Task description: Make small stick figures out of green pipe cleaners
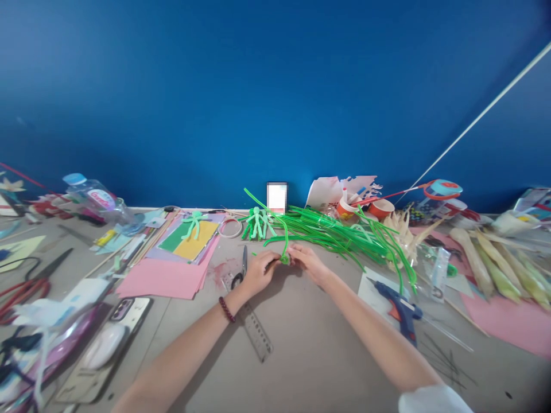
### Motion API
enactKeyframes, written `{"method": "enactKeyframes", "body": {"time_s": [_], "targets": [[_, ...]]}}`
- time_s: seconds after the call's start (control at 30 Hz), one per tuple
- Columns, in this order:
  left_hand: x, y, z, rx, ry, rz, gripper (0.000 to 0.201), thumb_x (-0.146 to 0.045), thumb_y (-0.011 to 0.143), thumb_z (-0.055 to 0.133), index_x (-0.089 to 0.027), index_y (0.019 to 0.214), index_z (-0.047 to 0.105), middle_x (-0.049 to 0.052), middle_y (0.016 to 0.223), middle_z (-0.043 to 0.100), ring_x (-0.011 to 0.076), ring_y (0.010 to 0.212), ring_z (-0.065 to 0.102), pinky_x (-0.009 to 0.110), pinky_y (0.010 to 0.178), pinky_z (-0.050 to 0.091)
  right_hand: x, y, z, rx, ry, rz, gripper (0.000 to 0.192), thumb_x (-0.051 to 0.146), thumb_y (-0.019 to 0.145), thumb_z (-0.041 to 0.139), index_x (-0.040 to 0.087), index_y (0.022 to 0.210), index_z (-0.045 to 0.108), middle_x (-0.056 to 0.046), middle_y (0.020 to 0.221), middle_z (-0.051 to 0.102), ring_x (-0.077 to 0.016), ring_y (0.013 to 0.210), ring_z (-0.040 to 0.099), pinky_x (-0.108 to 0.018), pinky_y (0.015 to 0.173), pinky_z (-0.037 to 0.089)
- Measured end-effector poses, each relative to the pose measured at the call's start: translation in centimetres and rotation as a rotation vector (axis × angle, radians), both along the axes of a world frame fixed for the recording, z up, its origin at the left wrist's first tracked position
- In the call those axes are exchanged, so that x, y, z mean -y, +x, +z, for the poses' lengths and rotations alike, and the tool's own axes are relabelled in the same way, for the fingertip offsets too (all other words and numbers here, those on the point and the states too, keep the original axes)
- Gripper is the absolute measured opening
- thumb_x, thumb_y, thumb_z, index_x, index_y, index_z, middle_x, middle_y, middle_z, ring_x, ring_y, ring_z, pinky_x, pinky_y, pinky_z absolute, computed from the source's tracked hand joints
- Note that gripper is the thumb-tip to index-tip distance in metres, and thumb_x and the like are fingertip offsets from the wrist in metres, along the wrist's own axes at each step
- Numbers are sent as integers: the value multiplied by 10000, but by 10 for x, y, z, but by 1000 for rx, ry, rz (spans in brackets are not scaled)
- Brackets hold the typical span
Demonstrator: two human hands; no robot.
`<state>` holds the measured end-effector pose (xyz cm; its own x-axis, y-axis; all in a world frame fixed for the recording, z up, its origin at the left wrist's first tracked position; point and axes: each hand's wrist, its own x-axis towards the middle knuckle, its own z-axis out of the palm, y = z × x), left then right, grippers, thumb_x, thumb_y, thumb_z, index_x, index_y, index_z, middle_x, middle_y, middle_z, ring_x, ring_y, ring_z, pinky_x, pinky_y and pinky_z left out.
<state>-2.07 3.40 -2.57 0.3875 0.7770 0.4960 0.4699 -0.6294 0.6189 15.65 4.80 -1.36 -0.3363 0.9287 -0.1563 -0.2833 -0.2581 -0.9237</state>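
Note:
Between my hands is a green pipe cleaner, coiled into a small knot at its lower end with one strand standing up. My left hand pinches the coil from the left, a dark beaded bracelet on its wrist. From the right, the fingers of my right hand close on the same coil. Behind them lies a loose pile of green pipe cleaners. Light green pipe-cleaner figures stand just beyond my left hand, and another figure lies on coloured sheets.
A metal ruler and black-handled scissors lie beside my left forearm. Right of my right arm is a blue glue gun. Pink paper, a phone and red-handled scissors are at left; corn husks are at right.

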Motion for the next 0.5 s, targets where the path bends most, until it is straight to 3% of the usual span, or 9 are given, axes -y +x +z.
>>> {"method": "enactKeyframes", "body": {"time_s": [0.1,0.23,0.43,0.5], "targets": [[0,1,-1,-79,35,-56,122,-207,884,480,-173,831,584,34,778,638,159,747,568,302,709,434,-3,1,-3,55,50,-25,286,402,645,740,175,790,644,49,580,540,-70,507,468,-213,519,364],[2,2,-5,-125,150,-77,119,-228,893,471,-174,862,572,44,816,637,165,775,556,319,733,428,-4,-1,-13,85,13,-49,289,420,636,738,160,714,638,48,535,530,-68,487,465,-209,507,361],[8,4,1,-84,309,-70,101,-189,885,475,-180,908,572,84,986,628,180,918,562,332,785,450,-1,-6,-17,17,-41,-13,463,401,606,763,210,985,577,52,588,595,-85,468,481,-213,486,364],[11,6,4,-79,348,-74,111,-161,882,465,-180,913,571,92,1038,628,182,966,558,344,816,453,0,-6,-16,22,-18,-24,444,397,613,755,219,972,565,60,566,590,-85,458,472,-206,470,345]]}}
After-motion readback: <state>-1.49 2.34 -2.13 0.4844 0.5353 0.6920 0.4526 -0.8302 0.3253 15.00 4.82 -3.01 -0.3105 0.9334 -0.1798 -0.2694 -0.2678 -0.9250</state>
